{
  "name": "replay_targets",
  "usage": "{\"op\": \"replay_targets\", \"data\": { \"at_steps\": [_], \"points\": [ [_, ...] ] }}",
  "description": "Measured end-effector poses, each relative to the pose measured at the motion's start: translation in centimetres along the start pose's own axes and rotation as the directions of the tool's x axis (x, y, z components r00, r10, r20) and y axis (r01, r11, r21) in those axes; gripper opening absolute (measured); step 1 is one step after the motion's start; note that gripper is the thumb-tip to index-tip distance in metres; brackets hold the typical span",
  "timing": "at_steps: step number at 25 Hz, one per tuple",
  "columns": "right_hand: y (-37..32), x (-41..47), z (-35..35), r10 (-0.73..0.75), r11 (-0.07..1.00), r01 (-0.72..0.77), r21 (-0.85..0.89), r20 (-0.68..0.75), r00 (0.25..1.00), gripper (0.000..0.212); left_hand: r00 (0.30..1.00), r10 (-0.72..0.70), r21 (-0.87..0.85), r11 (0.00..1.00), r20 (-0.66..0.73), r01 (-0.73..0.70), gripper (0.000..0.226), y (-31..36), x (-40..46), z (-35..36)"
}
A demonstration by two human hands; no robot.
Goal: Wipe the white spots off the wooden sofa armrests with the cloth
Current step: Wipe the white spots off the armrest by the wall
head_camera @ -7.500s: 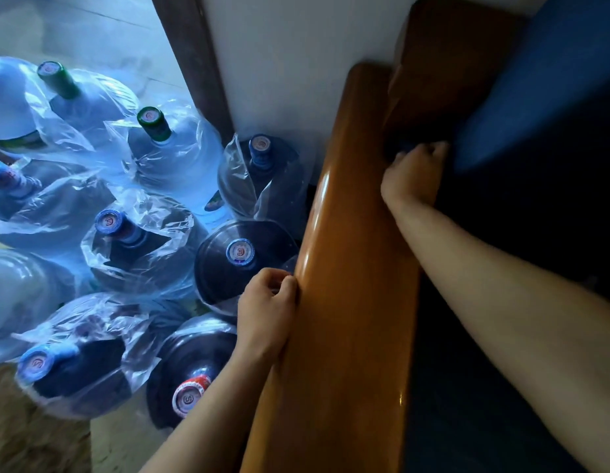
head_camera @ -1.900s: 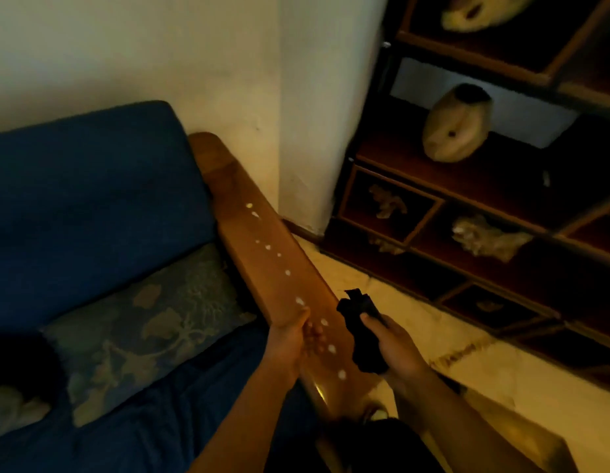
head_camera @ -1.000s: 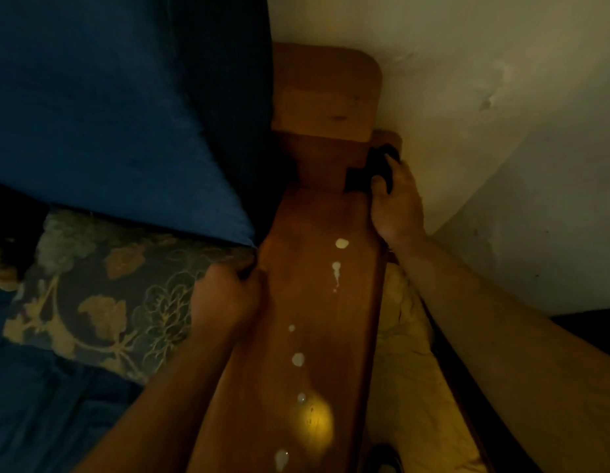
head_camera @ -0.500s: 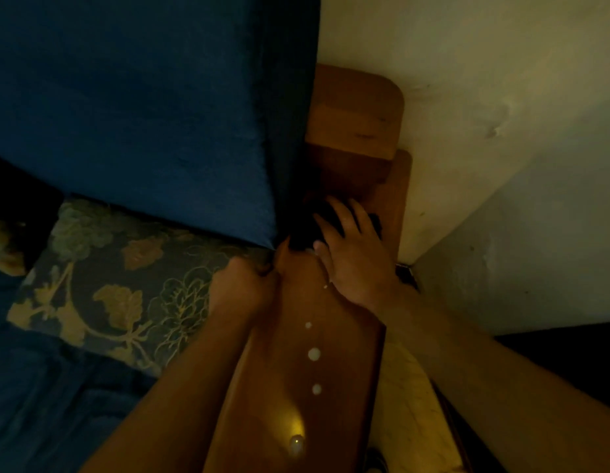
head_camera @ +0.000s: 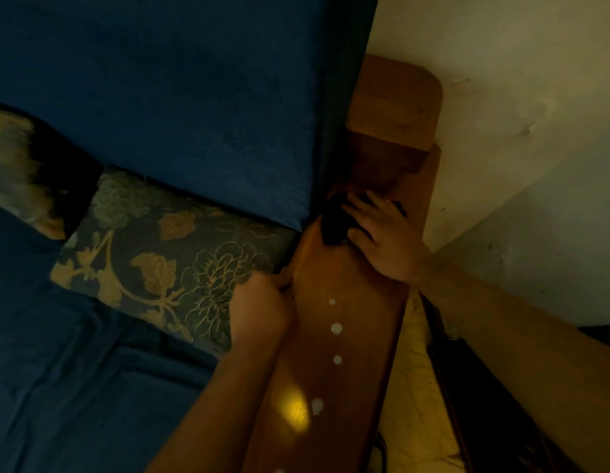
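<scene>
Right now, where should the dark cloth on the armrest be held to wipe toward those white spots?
Judging by its flat lie, hold the dark cloth from above, the right hand spread palm-down over it, then drag along the wooden armrest toward the white spots.

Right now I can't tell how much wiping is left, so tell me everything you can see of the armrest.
The armrest is a long, flat plank of glossy brown wood beside the blue cushion, ending at a wall. The right hand presses a dark cloth on its far end; the left hand grips its inner edge. Four white spots remain clearly visible.
</scene>
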State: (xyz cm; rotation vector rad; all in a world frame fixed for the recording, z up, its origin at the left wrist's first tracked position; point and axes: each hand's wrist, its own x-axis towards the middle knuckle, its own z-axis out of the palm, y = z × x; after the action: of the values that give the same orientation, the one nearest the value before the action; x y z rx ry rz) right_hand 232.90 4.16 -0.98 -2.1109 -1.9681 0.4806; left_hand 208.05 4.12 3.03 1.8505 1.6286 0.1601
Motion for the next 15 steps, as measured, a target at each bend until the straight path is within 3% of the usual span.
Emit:
{"op": "replay_targets", "data": {
  "at_steps": [2,4,6,7,8,10,11,12,13,14,15],
  "points": [
    [-4.0,0.8,1.5,0.148,0.989,-0.144,0.043,-0.087,0.985,0.053,1.0,0.011,0.01,1.0,-0.02,-0.011,0.033,-0.5,-0.6,0.0],
    [-5.8,-2.6,3.0,-0.087,0.995,0.088,0.039,-0.015,0.996,0.055,1.0,0.001,0.01,1.0,-0.022,-0.001,0.031,-0.8,-1.3,0.1],
    [-3.2,-7.0,2.2,-0.386,0.922,0.385,0.027,0.107,0.916,0.053,1.0,-0.004,0.004,1.0,-0.013,0.004,0.026,-1.1,-2.0,0.1],
    [-1.1,-8.1,1.2,-0.44,0.897,0.441,0.029,0.129,0.889,0.053,1.0,-0.001,0.011,1.0,-0.013,0.001,0.024,-1.2,-2.3,0.0],
    [0.9,-8.4,0.2,-0.387,0.922,0.385,0.038,0.121,0.914,0.053,1.0,0.0,0.019,1.0,-0.02,0.0,0.026,-1.2,-2.7,0.0],
    [2.6,-7.1,-1.0,0.018,0.987,-0.017,0.163,-0.008,1.0,0.051,0.999,-0.004,0.019,1.0,-0.042,0.005,0.028,-1.5,-3.2,0.0],
    [2.4,-5.7,-1.1,0.258,0.944,-0.23,0.237,-0.095,0.961,0.052,0.999,-0.016,0.013,1.0,-0.051,0.017,0.029,-1.6,-3.5,0.1],
    [0.9,-4.1,-0.7,0.456,0.871,-0.403,0.282,-0.155,0.877,0.053,0.998,-0.034,0.011,0.999,-0.059,0.035,0.029,-1.6,-3.8,0.1],
    [-1.7,-2.6,-0.1,0.578,0.807,-0.522,0.277,-0.185,0.795,0.054,0.997,-0.046,0.015,0.999,-0.07,0.047,0.03,-1.7,-4.1,0.2],
    [-4.4,-1.7,1.0,0.598,0.8,-0.561,0.213,-0.218,0.771,0.054,0.995,-0.06,0.022,0.998,-0.079,0.062,0.029,-1.9,-4.5,0.2],
    [-7.0,-1.4,2.1,0.526,0.85,-0.507,0.14,-0.247,0.814,0.054,0.993,-0.081,0.017,0.996,-0.09,0.083,0.029,-2.1,-4.9,0.2]
  ]
}}
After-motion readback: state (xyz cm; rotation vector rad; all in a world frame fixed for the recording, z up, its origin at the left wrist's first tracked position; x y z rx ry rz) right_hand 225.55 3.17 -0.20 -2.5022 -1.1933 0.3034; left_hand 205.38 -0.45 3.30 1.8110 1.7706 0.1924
